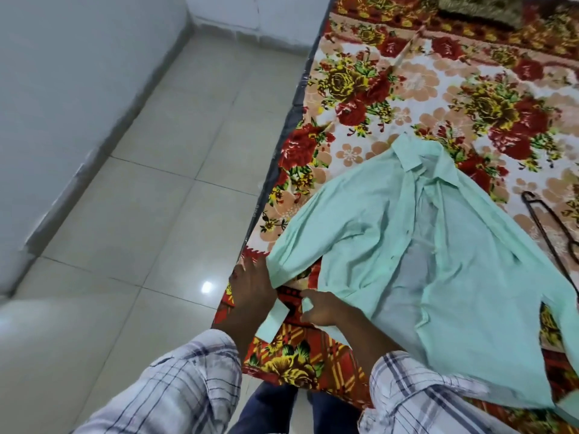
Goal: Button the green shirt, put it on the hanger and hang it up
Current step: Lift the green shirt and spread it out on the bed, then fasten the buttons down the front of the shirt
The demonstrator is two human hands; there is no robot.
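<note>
Nearest the camera, two plaid sleeves [175, 380] reaching over the edge of a floral bedspread [407, 79]. Left hand [252, 288] flat and open, fingers spread, resting at the end of the shirt's near sleeve, a pale cuff strip showing beneath the palm. Right hand [319, 306] just beside it, fingers curled loosely at the shirt's lower edge; whether pinching cloth, impossible to tell. Beyond, green shirt [407, 245] spread front up on the bed, unbuttoned, placket parted, collar pointing away. Dark hanger [546, 225] lying beside the shirt's far side, toward the right edge. Pale tiled floor [156, 183] left of the bed.
</note>
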